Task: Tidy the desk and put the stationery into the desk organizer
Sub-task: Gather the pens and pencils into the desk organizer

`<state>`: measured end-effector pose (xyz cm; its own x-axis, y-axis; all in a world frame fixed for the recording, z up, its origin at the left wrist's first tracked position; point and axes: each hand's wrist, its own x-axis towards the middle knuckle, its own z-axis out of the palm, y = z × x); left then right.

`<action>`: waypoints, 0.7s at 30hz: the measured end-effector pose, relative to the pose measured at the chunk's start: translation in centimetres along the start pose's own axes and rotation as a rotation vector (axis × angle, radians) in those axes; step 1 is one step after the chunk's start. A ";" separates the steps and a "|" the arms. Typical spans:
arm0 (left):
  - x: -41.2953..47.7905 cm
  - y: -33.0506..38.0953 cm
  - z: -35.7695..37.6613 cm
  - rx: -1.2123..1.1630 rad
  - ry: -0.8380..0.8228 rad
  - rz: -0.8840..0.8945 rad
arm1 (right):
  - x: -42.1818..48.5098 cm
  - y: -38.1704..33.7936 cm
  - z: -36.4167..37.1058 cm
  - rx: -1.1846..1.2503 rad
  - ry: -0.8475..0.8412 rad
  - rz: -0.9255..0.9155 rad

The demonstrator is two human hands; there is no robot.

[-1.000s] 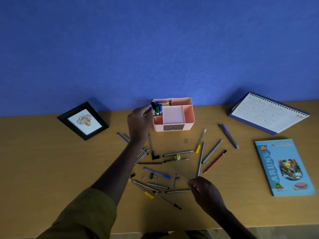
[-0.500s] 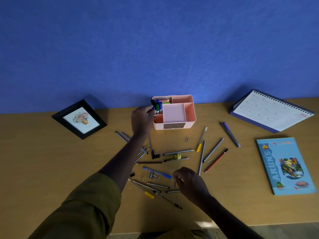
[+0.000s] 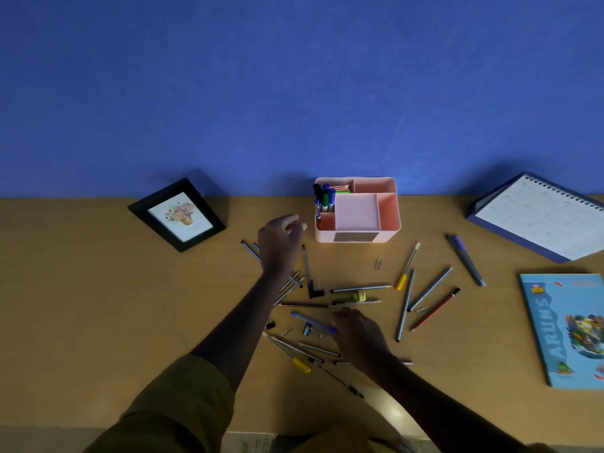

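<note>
The pink desk organizer (image 3: 390,223) stands at the back middle of the desk, with several markers (image 3: 327,197) upright in its left compartments. My left hand (image 3: 281,243) hovers just left of it, fingers loosely curled and holding nothing. Many pens and pencils lie scattered in front of it. My right hand (image 3: 356,335) is down among them, its fingertips pinching the right end of a blue pen (image 3: 310,320) that still lies on the desk. The hand and forearm hide parts of several grey pens beneath them.
A black picture frame (image 3: 178,214) leans at the back left. A desk calendar (image 3: 536,217) stands at the back right, and a blue notebook (image 3: 565,328) lies at the right. Binder clips (image 3: 315,292) and a paper clip (image 3: 378,263) lie among the pens.
My left hand has let go of a pen in the organizer and drawn back to the left. My right hand has moved left and forward onto the blue pen.
</note>
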<state>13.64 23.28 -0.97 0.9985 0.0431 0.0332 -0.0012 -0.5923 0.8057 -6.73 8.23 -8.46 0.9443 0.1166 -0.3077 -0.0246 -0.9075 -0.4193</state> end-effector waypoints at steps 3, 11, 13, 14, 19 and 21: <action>-1.5 -1.4 -0.6 0.012 -0.018 -0.046 | -0.1 -0.3 0.3 -0.023 0.013 0.003; -4.5 -4.4 -1.1 0.065 -0.083 -0.122 | -0.5 -1.0 -0.6 0.020 0.048 0.052; -5.1 -4.8 -1.1 0.064 -0.104 -0.147 | -0.7 -1.2 -1.5 0.026 0.025 0.056; -5.4 -5.0 -1.0 0.061 -0.110 -0.158 | -0.7 -1.2 -2.0 0.039 0.024 0.060; -6.9 -5.2 -0.4 0.090 -0.129 -0.195 | -0.6 -0.6 -6.6 0.240 0.140 0.015; -7.6 -5.1 0.1 0.098 -0.149 -0.197 | -0.4 -0.4 -8.9 0.284 0.257 -0.040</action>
<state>6.07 25.94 -5.37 0.9761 0.0508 -0.2114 0.1917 -0.6598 0.7266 -4.14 4.93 -0.57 0.9969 0.0121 -0.0775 -0.0420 -0.7522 -0.6576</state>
